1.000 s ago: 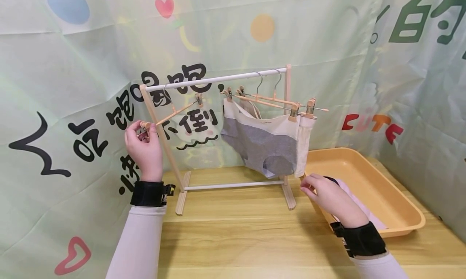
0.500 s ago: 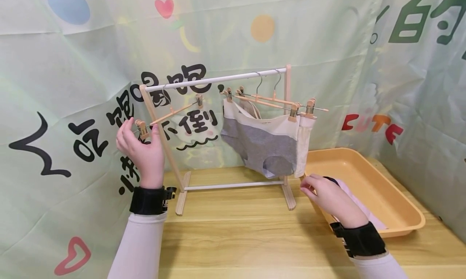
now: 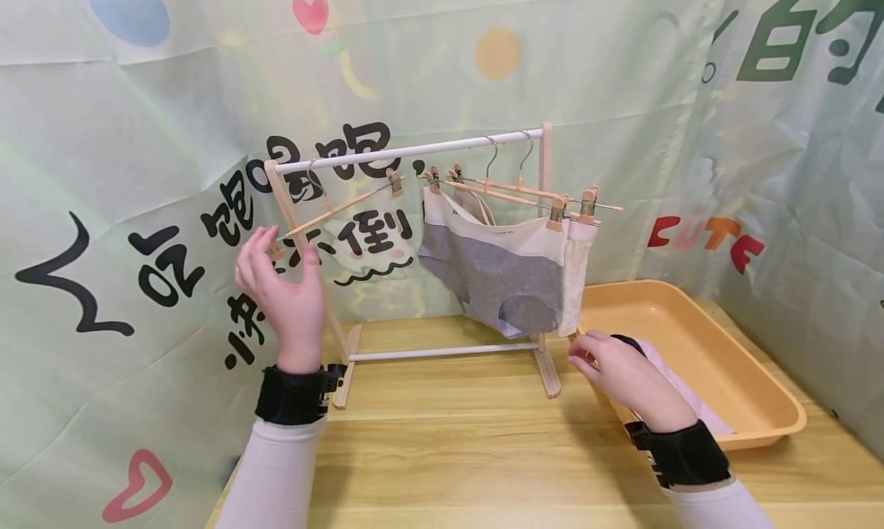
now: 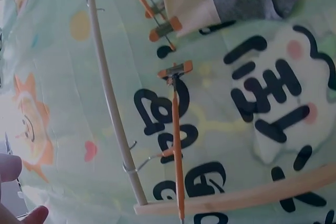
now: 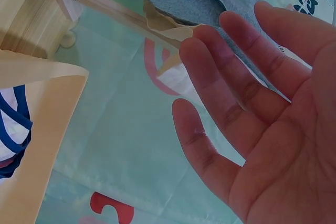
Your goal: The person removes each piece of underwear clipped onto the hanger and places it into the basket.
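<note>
My left hand (image 3: 283, 299) is raised beside the near end of a small wooden clip hanger (image 3: 345, 206), fingers and thumb apart. Its fingers partly hide that end's clip in the head view. This hanger (image 4: 176, 129) hangs by its hook from the white top rail (image 4: 107, 87), carrying no garment. Grey-and-cream underpants (image 3: 493, 264) are clipped to another hanger on the right, with a cream garment (image 3: 578, 276) on one behind. Below them, my right hand (image 3: 631, 375) is held near the yellow tray's edge. In the right wrist view its fingers (image 5: 218, 90) are loosely extended, holding nothing.
The drying rack (image 3: 314, 283) stands on a wooden table (image 3: 442, 452). At the right is a yellow tray (image 3: 753, 360) with a pale pink, dark-trimmed cloth (image 3: 680, 383) in it. Printed fabric (image 3: 173, 130) closes off the back and sides.
My left hand has let go of the hanger's near clip, spread its fingers and come slightly right and down. The hanger has swung a little. My right hand stays in place.
</note>
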Action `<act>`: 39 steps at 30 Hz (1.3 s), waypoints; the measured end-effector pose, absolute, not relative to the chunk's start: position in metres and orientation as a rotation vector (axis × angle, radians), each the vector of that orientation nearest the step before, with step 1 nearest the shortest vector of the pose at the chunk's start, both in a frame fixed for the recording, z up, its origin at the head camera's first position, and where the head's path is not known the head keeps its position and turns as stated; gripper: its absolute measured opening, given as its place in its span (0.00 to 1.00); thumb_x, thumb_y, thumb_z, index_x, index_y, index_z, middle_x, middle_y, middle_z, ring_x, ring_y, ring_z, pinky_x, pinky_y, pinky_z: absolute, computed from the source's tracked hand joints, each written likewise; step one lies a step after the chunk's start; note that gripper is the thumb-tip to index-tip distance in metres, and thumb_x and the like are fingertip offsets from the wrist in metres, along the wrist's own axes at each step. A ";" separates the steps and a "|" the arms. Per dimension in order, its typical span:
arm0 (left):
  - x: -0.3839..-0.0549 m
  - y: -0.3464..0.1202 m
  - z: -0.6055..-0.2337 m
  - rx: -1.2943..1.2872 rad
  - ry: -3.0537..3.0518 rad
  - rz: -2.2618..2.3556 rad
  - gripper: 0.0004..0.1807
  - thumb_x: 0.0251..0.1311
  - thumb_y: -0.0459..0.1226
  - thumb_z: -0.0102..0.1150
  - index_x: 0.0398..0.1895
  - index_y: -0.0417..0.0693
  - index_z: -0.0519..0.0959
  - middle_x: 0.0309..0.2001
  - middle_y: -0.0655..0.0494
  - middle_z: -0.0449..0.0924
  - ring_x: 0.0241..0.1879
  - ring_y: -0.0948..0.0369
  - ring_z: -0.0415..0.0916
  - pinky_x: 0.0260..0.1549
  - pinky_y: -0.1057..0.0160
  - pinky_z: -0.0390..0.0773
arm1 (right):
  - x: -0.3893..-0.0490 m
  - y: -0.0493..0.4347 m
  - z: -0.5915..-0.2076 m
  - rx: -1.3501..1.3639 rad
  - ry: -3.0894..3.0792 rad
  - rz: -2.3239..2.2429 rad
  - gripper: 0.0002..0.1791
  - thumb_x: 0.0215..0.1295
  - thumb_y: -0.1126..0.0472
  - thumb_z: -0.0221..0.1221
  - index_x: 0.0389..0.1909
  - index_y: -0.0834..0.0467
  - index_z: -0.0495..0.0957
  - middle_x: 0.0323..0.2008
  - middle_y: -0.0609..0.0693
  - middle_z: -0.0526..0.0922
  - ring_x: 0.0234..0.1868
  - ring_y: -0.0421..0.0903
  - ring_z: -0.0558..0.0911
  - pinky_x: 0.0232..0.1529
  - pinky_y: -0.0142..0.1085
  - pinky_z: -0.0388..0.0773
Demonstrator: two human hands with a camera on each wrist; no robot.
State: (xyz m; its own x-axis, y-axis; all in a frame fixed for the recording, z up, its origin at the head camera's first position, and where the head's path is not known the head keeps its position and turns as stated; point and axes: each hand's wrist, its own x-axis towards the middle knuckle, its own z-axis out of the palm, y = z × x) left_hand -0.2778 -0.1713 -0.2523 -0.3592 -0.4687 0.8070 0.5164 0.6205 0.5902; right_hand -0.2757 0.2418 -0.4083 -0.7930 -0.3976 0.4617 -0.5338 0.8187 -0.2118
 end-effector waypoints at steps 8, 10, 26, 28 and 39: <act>-0.259 -0.146 -0.251 -0.119 -1.624 -1.097 0.24 0.55 0.31 0.62 0.55 0.33 0.70 0.61 0.39 0.67 0.64 0.53 0.54 0.67 0.50 0.49 | -0.277 0.241 -0.408 0.701 -2.608 0.474 0.04 0.63 0.59 0.60 0.30 0.53 0.79 0.27 0.44 0.77 0.30 0.39 0.76 0.30 0.40 0.78; -0.259 -0.144 -0.255 -0.136 -1.629 -1.092 0.23 0.55 0.30 0.62 0.54 0.32 0.71 0.59 0.37 0.69 0.62 0.51 0.56 0.66 0.49 0.50 | -0.277 0.241 -0.408 0.702 -2.606 0.475 0.04 0.63 0.58 0.60 0.30 0.54 0.79 0.27 0.44 0.77 0.29 0.38 0.76 0.30 0.40 0.78; -0.294 -0.153 -0.324 -0.222 -1.761 -1.165 0.21 0.59 0.40 0.62 0.55 0.44 0.74 0.56 0.46 0.74 0.59 0.57 0.65 0.63 0.46 0.60 | -0.276 0.240 -0.409 0.696 -2.591 0.451 0.03 0.61 0.60 0.62 0.31 0.56 0.80 0.26 0.44 0.77 0.28 0.38 0.75 0.28 0.39 0.77; -0.293 -0.152 -0.326 -0.238 -1.767 -1.181 0.22 0.59 0.40 0.62 0.55 0.43 0.74 0.56 0.46 0.75 0.59 0.57 0.65 0.64 0.46 0.60 | -0.276 0.239 -0.409 0.696 -2.590 0.449 0.03 0.60 0.60 0.62 0.31 0.56 0.81 0.26 0.44 0.77 0.27 0.38 0.75 0.28 0.39 0.77; -0.277 -0.129 -0.325 -0.343 -1.756 -1.286 0.19 0.59 0.28 0.58 0.53 0.31 0.73 0.53 0.34 0.75 0.56 0.50 0.67 0.62 0.40 0.62 | -0.275 0.239 -0.409 0.688 -2.587 0.448 0.05 0.61 0.59 0.62 0.31 0.56 0.80 0.26 0.44 0.77 0.27 0.37 0.74 0.28 0.39 0.77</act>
